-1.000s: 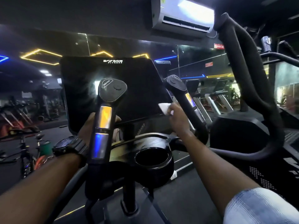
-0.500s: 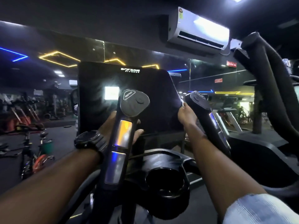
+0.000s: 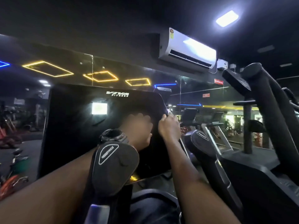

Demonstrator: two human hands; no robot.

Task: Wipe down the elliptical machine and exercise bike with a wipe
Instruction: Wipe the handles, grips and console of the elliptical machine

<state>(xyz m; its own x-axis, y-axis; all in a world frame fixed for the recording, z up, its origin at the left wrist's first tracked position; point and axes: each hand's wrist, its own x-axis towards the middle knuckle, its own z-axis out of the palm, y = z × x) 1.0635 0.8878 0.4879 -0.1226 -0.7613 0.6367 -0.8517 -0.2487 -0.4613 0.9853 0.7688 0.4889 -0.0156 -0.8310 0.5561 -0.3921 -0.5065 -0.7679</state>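
Head view: right hand pinches a white wipe at the glossy black console screen's right edge; blurred left hand rests open-fingered there, neon-lit gym mirrored beyond.

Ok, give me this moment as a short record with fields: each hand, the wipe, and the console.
left hand: blurred, against the console face, wristwatch on the wrist
right hand: curled at the console's right edge
wipe: only a pale sliver above the right fingers
console: black screen, one bright reflection
handle caps: two, nearest the camera
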